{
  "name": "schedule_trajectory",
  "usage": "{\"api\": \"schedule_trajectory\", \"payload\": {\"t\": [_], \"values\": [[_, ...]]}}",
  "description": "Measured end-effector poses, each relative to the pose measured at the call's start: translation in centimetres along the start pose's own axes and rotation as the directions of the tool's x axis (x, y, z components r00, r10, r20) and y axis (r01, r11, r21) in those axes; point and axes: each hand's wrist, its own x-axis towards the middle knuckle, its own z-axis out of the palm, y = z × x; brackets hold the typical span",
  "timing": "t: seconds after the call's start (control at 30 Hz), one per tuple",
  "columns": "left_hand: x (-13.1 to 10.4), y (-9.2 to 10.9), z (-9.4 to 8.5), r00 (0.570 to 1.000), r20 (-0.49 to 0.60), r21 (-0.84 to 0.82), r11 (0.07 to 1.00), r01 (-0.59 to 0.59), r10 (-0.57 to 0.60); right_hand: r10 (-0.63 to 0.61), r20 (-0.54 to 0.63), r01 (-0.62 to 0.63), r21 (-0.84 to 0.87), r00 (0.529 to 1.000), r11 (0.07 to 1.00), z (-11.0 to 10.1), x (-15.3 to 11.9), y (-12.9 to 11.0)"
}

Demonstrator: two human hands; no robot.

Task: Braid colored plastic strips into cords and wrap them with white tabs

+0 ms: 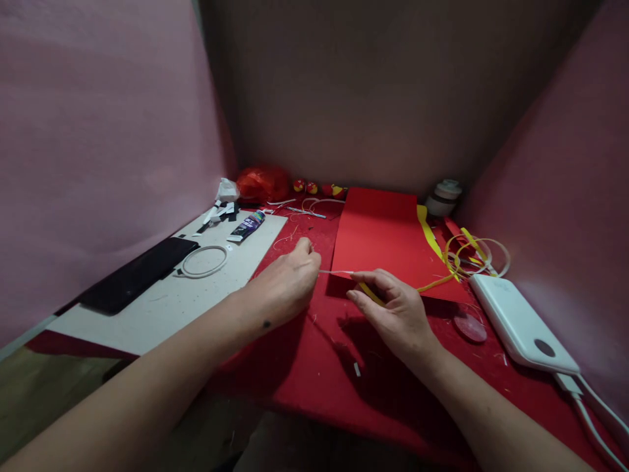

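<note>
Above the red tabletop (324, 377), my left hand (292, 278) is closed, its fingers curled round one end of a thin whitish strand (335, 271). The strand runs taut across a short gap to my right hand (400, 311), whose thumb and fingers are bent. A narrow yellow strip (435, 284) passes through the right hand's grip and trails off to a loose coil at the right. Whether strand and strip are one piece, I cannot tell. Behind the right hand lies a stack of red sheets (378, 229).
Left, a pale board (147, 328) bears a black phone-like slab (140, 275), a coiled white cable (204, 261) and a glue-like tube (248, 226). A white power bank (523, 324) lies right. At the back are a red plastic bag (263, 183) and a jar (443, 196).
</note>
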Motion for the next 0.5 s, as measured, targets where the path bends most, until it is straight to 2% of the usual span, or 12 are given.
{"api": "schedule_trajectory", "payload": {"t": [0.1,0.2,0.4,0.5], "values": [[-0.1,0.6,0.1,0.997,0.074,0.182,0.982,-0.052,0.039,-0.028,-0.047,0.026,-0.046,0.999,0.999,0.0,0.0,-0.2],[-0.1,1.0,0.2,0.993,0.117,0.25,0.967,-0.059,0.03,-0.075,-0.076,0.069,-0.075,0.994,0.995,-0.1,-0.1,-0.3],[-0.1,1.2,0.6,0.993,0.113,0.262,0.963,-0.068,0.039,-0.12,-0.03,0.115,-0.122,0.992,0.986,-0.1,0.0,0.0],[-0.2,0.6,0.8,0.992,0.124,0.186,0.981,-0.053,0.03,-0.123,-0.007,0.12,-0.165,0.992,0.979,-0.1,0.1,0.2]]}}
